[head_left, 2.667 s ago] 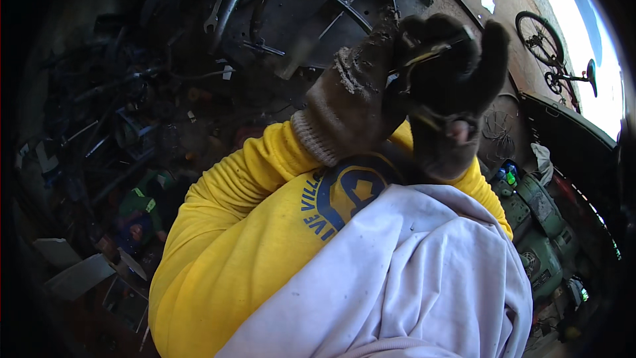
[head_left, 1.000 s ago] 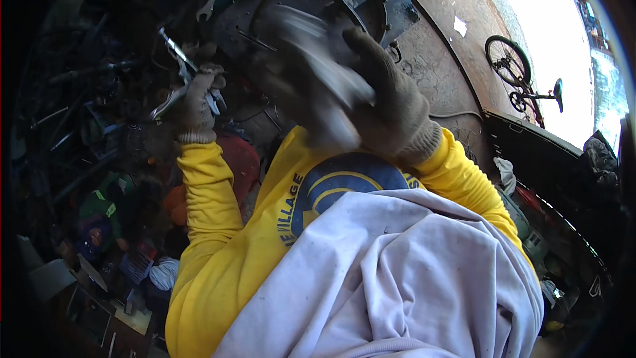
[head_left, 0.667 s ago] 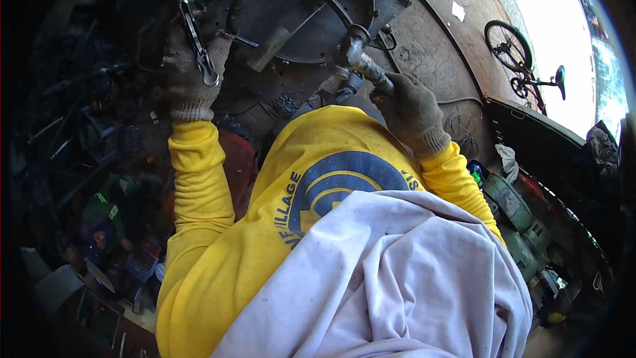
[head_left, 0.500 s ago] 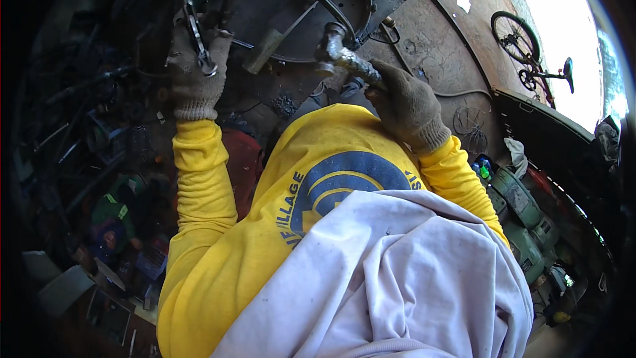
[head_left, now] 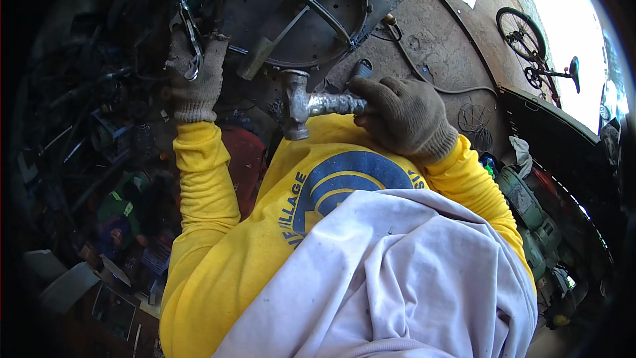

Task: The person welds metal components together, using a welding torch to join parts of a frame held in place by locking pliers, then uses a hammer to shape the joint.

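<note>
The one hammer [head_left: 301, 107] has dropped lower, right hand [head_left: 401, 118] fingers clenched on it; left hand [head_left: 194, 74] grips one metal tool [head_left: 189, 30].

The grey metal hammer's [head_left: 306, 105] handle end is hidden inside the gloved right hand [head_left: 404, 118]; the dark clutter at left [head_left: 79, 132] is too shadowed to tell apart.

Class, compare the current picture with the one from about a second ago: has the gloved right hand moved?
Yes. The right hand has come down from in front of the round metal frame and now grips a hammer below its rim.
</note>
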Demonstrator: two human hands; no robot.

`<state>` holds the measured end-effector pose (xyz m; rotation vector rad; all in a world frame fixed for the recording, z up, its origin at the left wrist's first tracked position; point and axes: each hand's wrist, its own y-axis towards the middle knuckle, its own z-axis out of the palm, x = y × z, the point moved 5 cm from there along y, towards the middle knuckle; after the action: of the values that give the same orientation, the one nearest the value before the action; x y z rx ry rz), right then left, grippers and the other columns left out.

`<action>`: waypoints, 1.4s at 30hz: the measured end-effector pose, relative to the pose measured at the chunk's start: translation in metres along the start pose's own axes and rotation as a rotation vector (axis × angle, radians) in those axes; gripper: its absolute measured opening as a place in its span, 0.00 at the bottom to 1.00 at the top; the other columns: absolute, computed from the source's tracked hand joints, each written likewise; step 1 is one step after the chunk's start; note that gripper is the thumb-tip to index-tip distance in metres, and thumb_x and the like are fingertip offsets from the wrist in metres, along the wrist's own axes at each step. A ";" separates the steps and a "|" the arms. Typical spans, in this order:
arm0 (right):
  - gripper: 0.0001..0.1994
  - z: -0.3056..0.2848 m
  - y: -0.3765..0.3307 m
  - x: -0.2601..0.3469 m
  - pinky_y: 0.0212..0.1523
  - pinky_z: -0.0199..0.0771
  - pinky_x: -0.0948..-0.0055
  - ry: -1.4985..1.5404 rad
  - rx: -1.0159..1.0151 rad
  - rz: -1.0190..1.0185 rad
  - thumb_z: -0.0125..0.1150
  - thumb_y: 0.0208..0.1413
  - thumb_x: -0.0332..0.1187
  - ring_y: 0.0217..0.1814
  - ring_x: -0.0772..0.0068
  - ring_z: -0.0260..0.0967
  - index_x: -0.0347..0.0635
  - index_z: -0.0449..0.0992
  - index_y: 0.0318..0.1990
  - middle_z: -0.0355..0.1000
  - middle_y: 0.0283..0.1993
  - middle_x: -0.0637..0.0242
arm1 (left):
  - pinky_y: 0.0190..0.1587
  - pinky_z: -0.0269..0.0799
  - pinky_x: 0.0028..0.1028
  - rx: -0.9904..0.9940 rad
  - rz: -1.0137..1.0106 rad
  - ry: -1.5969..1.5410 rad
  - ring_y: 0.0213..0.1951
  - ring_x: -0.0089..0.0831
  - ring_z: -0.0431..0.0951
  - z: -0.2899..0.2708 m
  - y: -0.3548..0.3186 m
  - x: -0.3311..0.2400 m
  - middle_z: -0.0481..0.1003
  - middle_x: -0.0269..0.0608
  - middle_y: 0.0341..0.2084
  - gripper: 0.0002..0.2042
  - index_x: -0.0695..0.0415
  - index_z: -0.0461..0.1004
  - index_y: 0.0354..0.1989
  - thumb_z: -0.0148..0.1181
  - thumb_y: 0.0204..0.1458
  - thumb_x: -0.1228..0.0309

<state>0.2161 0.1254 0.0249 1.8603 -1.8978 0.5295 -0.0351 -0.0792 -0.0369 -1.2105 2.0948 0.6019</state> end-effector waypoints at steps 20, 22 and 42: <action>0.15 -0.002 0.008 -0.013 0.33 0.79 0.59 0.097 0.074 0.260 0.65 0.59 0.46 0.34 0.53 0.80 0.45 0.79 0.44 0.78 0.32 0.56 | 0.60 0.71 0.43 -0.001 0.103 0.041 0.57 0.50 0.76 0.002 -0.001 0.002 0.74 0.56 0.56 0.33 0.64 0.65 0.65 0.70 0.56 0.61; 0.16 -0.007 0.012 0.006 0.33 0.79 0.60 0.157 0.014 0.116 0.68 0.57 0.46 0.34 0.54 0.80 0.45 0.79 0.45 0.79 0.33 0.57 | 0.60 0.71 0.43 0.088 -0.087 -0.152 0.58 0.50 0.75 0.002 0.000 0.000 0.74 0.57 0.56 0.33 0.65 0.65 0.65 0.70 0.56 0.62; 0.16 -0.003 0.026 -0.010 0.33 0.78 0.60 0.083 -0.023 0.140 0.66 0.59 0.45 0.33 0.53 0.79 0.45 0.79 0.47 0.79 0.33 0.58 | 0.59 0.72 0.42 0.019 0.093 -0.051 0.56 0.52 0.77 0.003 0.001 -0.002 0.74 0.58 0.55 0.32 0.64 0.66 0.64 0.70 0.55 0.61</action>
<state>0.1906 0.1358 0.0225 1.6731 -1.9798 0.6175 -0.0345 -0.0754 -0.0378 -1.0803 2.1183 0.6467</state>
